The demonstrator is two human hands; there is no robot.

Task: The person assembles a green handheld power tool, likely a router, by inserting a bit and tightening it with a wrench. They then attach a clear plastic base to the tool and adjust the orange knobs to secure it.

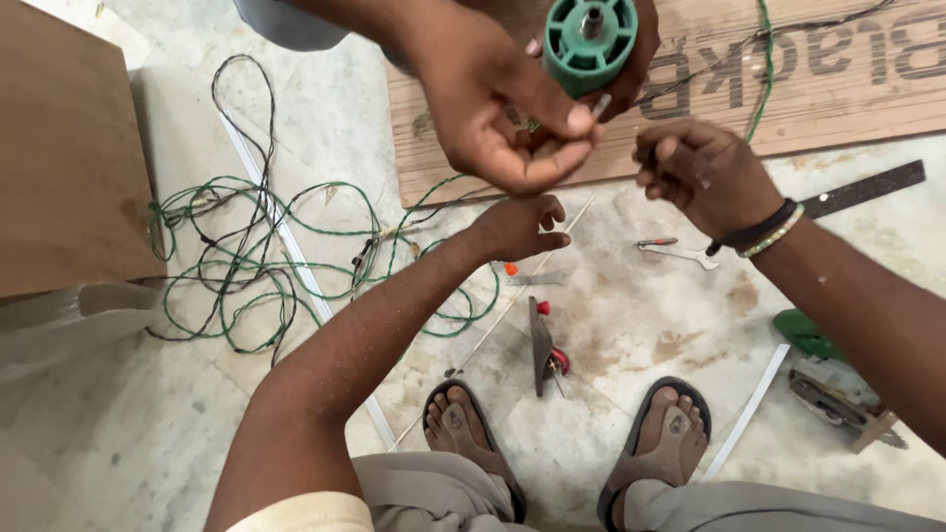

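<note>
A single head-worn camera looks steeply down from the person's own height, close over both forearms, facing the marble floor (pixel 631 325) and the sandalled feet (pixel 562 443) at the bottom edge, with a wooden board (pixel 838 89) along the top.

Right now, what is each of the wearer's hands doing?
Left hand: curled loosely, holding nothing visible.
Right hand: fingers pinched shut, apparently on a thin wire; cannot tell for sure.

Matt green plastic spool (pixel 589 41) with bare metal shaft; rough-grained wooden board (pixel 847 94); smooth, stained stone floor (pixel 631 325); glossy green plastic-coated wire (pixel 246 266); shiny metal spanner (pixel 680 252).
</note>
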